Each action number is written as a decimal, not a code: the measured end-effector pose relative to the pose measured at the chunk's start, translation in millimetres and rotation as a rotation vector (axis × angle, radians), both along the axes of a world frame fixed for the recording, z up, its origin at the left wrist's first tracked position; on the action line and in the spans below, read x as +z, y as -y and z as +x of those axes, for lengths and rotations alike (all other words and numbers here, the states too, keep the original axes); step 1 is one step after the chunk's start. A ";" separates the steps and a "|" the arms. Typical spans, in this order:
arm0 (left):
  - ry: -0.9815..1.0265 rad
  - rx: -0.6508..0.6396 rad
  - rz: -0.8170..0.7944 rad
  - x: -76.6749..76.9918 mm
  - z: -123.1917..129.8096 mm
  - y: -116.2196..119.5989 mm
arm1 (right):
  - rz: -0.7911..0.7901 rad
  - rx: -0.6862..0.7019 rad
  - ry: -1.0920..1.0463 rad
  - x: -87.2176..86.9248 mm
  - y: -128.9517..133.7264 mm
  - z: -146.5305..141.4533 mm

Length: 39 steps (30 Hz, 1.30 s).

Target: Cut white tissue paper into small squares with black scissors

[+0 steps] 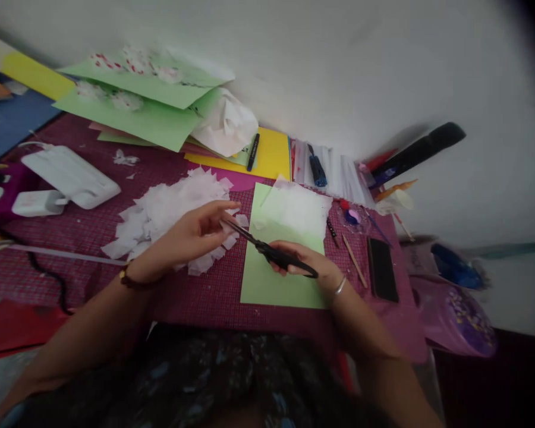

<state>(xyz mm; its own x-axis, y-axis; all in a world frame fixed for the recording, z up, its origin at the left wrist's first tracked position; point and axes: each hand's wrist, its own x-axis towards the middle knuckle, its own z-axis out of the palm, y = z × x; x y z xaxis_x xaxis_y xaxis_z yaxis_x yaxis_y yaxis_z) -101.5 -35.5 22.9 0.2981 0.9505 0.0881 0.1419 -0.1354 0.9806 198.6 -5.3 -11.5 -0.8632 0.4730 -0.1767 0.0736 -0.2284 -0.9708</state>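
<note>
Black scissors (279,255) are held by the handles in my right hand (305,258), over a light green sheet (271,285). Their blades point up and left to the fingertips of my left hand (196,232). The left fingers are bent together near the blade tips; whatever lies between them is too small to make out. Beneath and behind the left hand spreads a heap of white paper pieces (160,208). White tissue sheets (303,208) lie on the upper part of the green sheet.
Behind are green cards with flower pictures (138,119), a yellow sheet (271,154), a black marker (253,153) and a blue-black stapler (316,166). At right lie a wooden stick (355,260), a phone (382,269) and a purple container (455,315). White chargers (71,175) sit at left.
</note>
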 end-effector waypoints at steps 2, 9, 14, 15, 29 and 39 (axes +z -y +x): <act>-0.131 0.178 0.138 1.5 -5.3 -1.0 | 0.004 -0.086 -0.016 6.2 1.8 13.5; -0.300 0.523 0.203 8.6 -24.6 -7.9 | 0.325 -0.254 0.347 34.1 21.4 69.9; -0.594 0.591 0.176 42.4 -27.9 -0.1 | 0.569 -0.119 0.619 27.8 44.7 81.6; -0.629 0.590 0.190 49.1 -24.7 3.2 | 0.617 -0.101 0.640 24.5 48.2 81.3; -1.266 -0.373 0.531 -3.5 61.9 -37.2 | 1.030 0.018 0.672 17.0 66.9 59.2; -1.325 -0.306 0.443 -1.9 10.9 -65.2 | 1.044 -0.024 0.670 21.7 69.5 62.3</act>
